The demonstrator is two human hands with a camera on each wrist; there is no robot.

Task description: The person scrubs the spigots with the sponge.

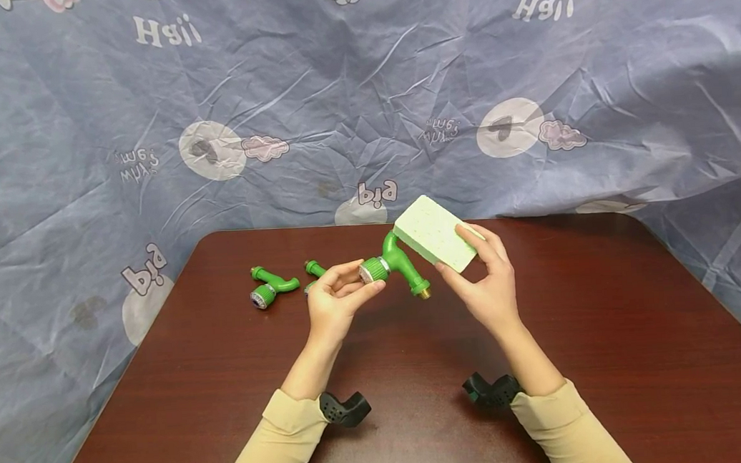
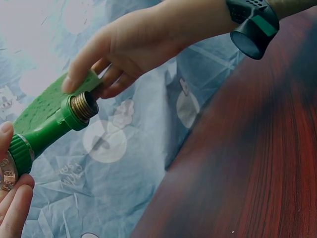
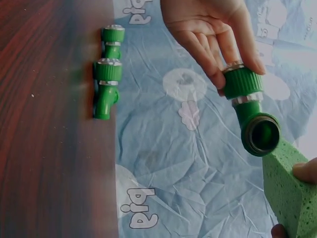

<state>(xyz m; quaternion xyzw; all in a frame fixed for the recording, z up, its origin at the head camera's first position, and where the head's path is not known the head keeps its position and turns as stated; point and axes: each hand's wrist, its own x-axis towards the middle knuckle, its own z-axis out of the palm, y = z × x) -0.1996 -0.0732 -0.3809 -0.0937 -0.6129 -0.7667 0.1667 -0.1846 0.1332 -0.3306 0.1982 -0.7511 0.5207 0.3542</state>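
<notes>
My left hand (image 1: 334,302) pinches the ribbed knob of a green tap (image 1: 398,258), held up above the table. The tap's threaded brass end (image 2: 83,106) points down and to the right in the head view. In my right hand (image 1: 493,280) is a pale green sponge (image 1: 435,233), gripped between thumb and fingers by its lower right part. The sponge's left end is up against the tap's curved spout in the head view; whether they press together I cannot tell. Seen from the right wrist, the sponge (image 3: 290,193) is porous and lies just below the tap's round opening (image 3: 263,135).
Two more green taps lie on the dark reddish-brown table (image 1: 579,360): one tap (image 1: 272,286) at the back left, another tap (image 1: 313,268) partly hidden behind my left hand. A wrinkled blue printed cloth (image 1: 349,104) hangs along the table's back edge. Black camera mounts (image 1: 347,409) sit at both wrists.
</notes>
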